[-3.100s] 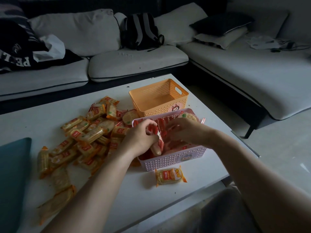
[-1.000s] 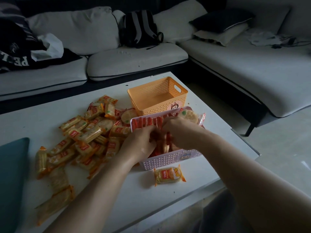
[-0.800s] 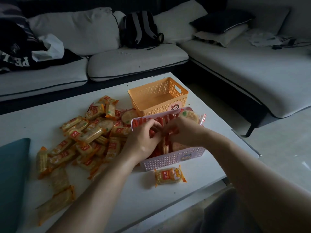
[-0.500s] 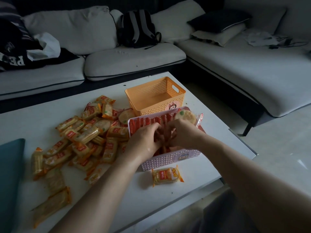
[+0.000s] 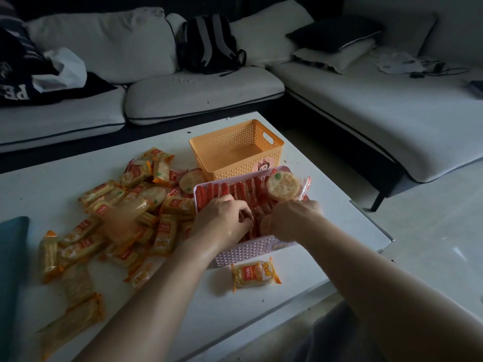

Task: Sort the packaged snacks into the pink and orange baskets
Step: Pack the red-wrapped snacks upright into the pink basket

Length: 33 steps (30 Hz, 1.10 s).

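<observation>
The pink basket [image 5: 251,250] stands near the table's front, filled with upright red snack packets [image 5: 230,190]. Both hands reach into it. My left hand [image 5: 222,220] has its fingers curled among the red packets. My right hand [image 5: 292,218] pinches packets beside it; the fingertips are hidden. A round cracker packet [image 5: 283,186] leans on the basket's far right corner. Behind it the orange basket [image 5: 235,142] holds nothing I can see. A heap of yellow-orange snack packets [image 5: 125,218] lies to the left. One yellow packet [image 5: 254,274] lies in front of the pink basket.
The white table [image 5: 52,178] ends close to the right of the baskets. A teal cushion [image 5: 10,270] sits at its left edge. Grey sofas with a backpack [image 5: 209,45] and pillows surround the table.
Both hands stayed inside the pink basket and sank lower among the red packets. The red packet held up earlier is down in the row.
</observation>
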Tool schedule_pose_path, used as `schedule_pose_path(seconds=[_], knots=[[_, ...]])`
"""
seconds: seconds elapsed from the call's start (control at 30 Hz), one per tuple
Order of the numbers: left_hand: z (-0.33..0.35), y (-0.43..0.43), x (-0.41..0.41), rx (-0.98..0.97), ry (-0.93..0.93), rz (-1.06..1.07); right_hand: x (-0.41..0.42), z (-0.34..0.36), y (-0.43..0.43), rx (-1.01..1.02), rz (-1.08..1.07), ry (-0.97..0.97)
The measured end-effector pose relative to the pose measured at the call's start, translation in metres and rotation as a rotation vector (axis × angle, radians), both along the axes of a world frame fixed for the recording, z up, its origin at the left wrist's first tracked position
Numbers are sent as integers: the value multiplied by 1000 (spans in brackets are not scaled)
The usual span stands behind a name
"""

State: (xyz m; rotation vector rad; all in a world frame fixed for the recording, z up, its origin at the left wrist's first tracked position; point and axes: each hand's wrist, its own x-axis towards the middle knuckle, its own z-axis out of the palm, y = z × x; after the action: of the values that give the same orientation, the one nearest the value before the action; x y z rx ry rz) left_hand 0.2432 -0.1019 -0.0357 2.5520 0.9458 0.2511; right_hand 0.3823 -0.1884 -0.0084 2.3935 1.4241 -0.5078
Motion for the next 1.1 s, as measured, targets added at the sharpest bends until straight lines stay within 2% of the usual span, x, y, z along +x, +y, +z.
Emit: schedule_pose_path(seconds=[0.2, 0.4, 0.53, 0.63, 0.7, 0.8, 0.93, 1.07, 1.1], knots=[[0, 1, -2, -36, -3, -10, 4, -8, 5, 18, -97, 32], [-1, 4, -3, -52, -10, -18, 8, 0, -5, 177, -84, 29], [-2, 7, -5, -76, -29, -44, 13, 17, -13, 301, 15, 119], [-3, 8, -5, -117, -92, -51, 17, 33, -22, 463, 122, 275], [-1, 5, -4, -153, -233, -25, 20, 37, -24, 546, 126, 376], [5, -4, -2, -310, -398, -48, 23, 34, -19, 682, 53, 500], [10, -11, 5, -460, -390, -133, 25, 25, -11, 817, -209, 649], [7, -6, 14, -427, -466, 28, 22, 25, -7, 876, -476, 1241], [6, -2, 14, -424, -481, 82, 24, 27, -7, 915, -508, 1280]])
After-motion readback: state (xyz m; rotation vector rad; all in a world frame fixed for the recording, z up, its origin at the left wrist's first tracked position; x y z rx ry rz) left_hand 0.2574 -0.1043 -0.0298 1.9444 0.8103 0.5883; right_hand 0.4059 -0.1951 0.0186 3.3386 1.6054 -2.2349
